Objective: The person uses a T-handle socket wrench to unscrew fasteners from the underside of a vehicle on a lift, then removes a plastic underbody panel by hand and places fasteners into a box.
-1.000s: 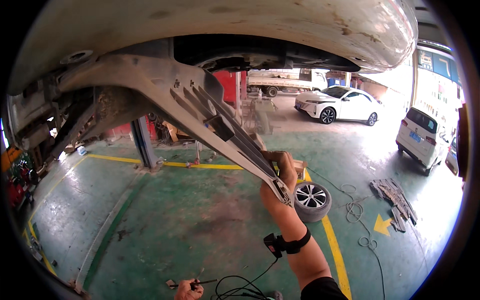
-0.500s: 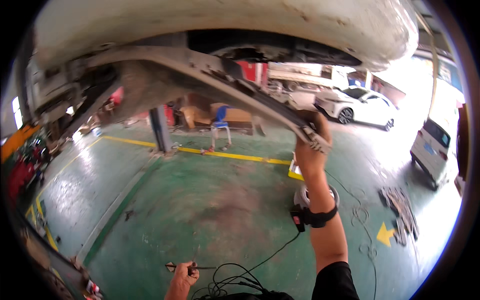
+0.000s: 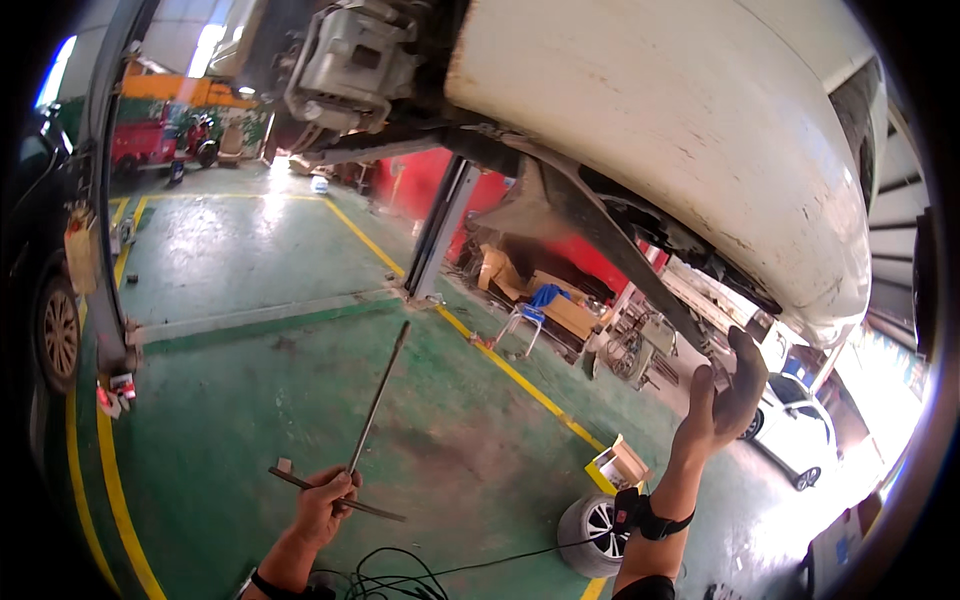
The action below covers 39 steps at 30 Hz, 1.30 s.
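My left hand (image 3: 325,503), low in the picture, is closed around a T-handle wrench (image 3: 377,408). The wrench's long shaft points up and away, its crossbar lying across my fist. My right hand (image 3: 728,395) is raised on the right, fingers and thumb around the free end of a long grey-brown underbody panel (image 3: 620,245). That panel slants down from beneath the raised white car body (image 3: 660,130). The fingers partly hide its tip, so how firmly they press is hard to see.
A grey lift post (image 3: 440,230) stands behind the panel. A wheel (image 3: 585,535) lies on the floor by my right forearm, near an open box (image 3: 615,465). Black cable (image 3: 390,575) coils at the lower edge. A brake caliper (image 3: 350,65) shows above.
My view has swung left and tilted. The left hand has come further into view, with the wrench shaft now pointing upward. The right hand stays at the panel's end.
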{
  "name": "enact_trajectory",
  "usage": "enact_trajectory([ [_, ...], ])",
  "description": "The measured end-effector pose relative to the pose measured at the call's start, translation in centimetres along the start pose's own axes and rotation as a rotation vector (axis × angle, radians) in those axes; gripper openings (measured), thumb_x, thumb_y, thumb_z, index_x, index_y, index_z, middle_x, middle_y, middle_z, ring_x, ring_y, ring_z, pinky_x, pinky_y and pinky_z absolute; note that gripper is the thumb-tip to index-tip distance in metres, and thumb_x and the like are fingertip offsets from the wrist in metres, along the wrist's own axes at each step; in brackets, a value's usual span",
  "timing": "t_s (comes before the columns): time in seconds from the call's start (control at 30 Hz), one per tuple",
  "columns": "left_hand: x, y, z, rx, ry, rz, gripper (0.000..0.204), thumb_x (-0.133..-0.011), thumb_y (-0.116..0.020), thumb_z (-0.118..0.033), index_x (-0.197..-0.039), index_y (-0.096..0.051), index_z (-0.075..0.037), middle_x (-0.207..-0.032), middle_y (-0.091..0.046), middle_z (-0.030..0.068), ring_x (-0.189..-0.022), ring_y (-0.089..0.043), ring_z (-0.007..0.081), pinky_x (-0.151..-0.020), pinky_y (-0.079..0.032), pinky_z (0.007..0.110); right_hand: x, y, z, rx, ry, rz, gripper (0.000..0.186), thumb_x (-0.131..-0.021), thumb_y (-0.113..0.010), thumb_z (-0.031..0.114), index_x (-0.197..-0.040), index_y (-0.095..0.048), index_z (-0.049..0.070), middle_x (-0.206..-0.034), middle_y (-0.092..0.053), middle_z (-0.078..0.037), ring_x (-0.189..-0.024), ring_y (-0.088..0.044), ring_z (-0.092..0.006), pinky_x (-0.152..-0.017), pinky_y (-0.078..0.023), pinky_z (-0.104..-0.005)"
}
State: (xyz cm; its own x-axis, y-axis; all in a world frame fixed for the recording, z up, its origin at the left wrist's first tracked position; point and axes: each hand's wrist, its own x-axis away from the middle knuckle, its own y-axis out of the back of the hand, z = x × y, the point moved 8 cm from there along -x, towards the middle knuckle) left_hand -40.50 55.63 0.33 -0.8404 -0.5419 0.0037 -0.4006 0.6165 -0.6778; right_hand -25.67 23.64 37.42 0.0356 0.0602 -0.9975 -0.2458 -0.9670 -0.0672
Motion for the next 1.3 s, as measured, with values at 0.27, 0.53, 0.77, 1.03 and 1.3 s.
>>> enact_trajectory([
  [0.27,1.0,-1.0,-6.8,-0.066,-0.145,0.118,0.032,-0.093,-0.062,-0.029,-0.091,-0.061,0.003,-0.064,-0.044,-0.002,-0.052,-0.034,0.0048,-0.047,-0.024,0.022,0.3,-2.1,11.5,0.36,0.374,0.064,0.035,-0.082,-0.055,0.005,-0.116,-0.054,-0.006,-0.117,-0.061,-0.022,-0.113,-0.054,-0.0387,-0.103,-0.037,-0.0481],
  [0.53,-4.5,-0.5,-13.8,-0.116,-0.235,0.464,0.042,-0.091,-0.065,-0.037,-0.089,-0.061,0.005,-0.064,-0.046,-0.0004,-0.052,-0.036,0.0054,-0.048,-0.025,0.023,-2.7,-9.4,16.7,0.619,0.267,0.086,0.03,-0.086,-0.057,0.008,-0.112,-0.06,-0.007,-0.11,-0.065,-0.021,-0.107,-0.058,-0.0379,-0.096,-0.043,-0.0431],
  [0.77,-7.8,-0.2,-16.3,-0.088,-0.229,0.58,0.039,-0.088,-0.071,-0.037,-0.095,-0.065,0.001,-0.07,-0.056,0.0063,-0.054,-0.042,0.0087,-0.048,-0.029,0.024,-3.7,-11.1,15.2,0.669,0.057,0.045,0.036,-0.077,-0.066,0.0,-0.112,-0.061,-0.007,-0.104,-0.067,-0.02,-0.095,-0.064,-0.0342,-0.088,-0.048,-0.0388],
  [1.03,-11.5,-2.8,-15.4,0.029,-0.233,0.879,0.024,-0.093,-0.061,-0.025,-0.094,-0.061,-0.001,-0.077,-0.051,0.0009,-0.06,-0.038,0.0069,-0.052,-0.027,0.024,-3.0,-13.6,16.2,0.87,0.222,-0.061,0.022,-0.08,-0.065,-0.001,-0.102,-0.063,-0.002,-0.088,-0.065,-0.015,-0.079,-0.06,-0.0339,-0.071,-0.046,-0.039],
  [1.3,-13.1,-6.1,-16.5,-0.015,-0.25,0.976,0.019,-0.09,-0.059,-0.02,-0.084,-0.062,-0.001,-0.077,-0.049,0.0001,-0.065,-0.04,0.0074,-0.057,-0.028,0.024,-3.2,-14.2,16.7,0.702,0.126,-0.138,0.007,-0.092,-0.058,0.0,-0.095,-0.063,-0.004,-0.08,-0.065,-0.014,-0.069,-0.061,-0.0199,-0.064,-0.049,-0.0314],
])
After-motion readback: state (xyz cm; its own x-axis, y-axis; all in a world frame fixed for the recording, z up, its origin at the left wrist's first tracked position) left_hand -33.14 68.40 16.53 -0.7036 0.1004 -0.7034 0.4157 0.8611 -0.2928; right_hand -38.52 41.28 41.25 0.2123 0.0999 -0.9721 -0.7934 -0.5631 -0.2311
